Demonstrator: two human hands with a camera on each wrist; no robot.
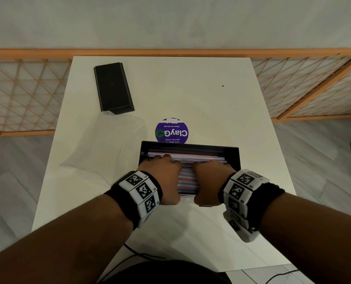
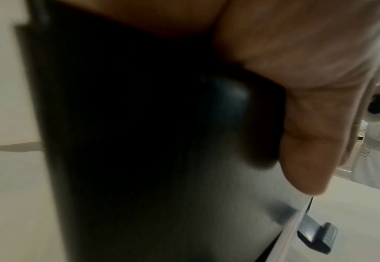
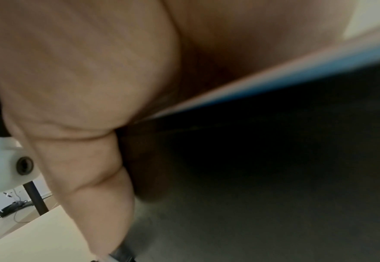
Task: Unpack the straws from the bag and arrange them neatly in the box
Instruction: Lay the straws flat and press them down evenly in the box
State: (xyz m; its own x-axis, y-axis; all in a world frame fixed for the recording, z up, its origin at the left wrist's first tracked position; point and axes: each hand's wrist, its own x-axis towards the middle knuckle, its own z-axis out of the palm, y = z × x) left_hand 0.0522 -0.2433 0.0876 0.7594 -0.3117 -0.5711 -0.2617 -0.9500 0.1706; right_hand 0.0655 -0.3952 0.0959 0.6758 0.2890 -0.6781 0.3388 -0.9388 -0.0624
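Observation:
A black open box (image 1: 191, 148) stands near the table's middle, filled with a layer of pink, white and blue straws (image 1: 188, 179) lying left to right. My left hand (image 1: 166, 177) and right hand (image 1: 208, 179) sit side by side on the pile, fingers curled over the straws. Both thumbs are down at the near side. In the left wrist view my thumb (image 2: 308, 141) lies against the dark box wall (image 2: 139, 141). In the right wrist view my thumb (image 3: 90, 159) lies against the box (image 3: 274, 177), under a blue and white straw (image 3: 274, 70).
The box's black lid (image 1: 113, 88) lies at the far left of the white table (image 1: 211, 99). A clear plastic bag (image 1: 105, 144) lies flat left of the box. A round purple sticker (image 1: 171, 132) is just behind the box. Wooden lattice screens flank the table.

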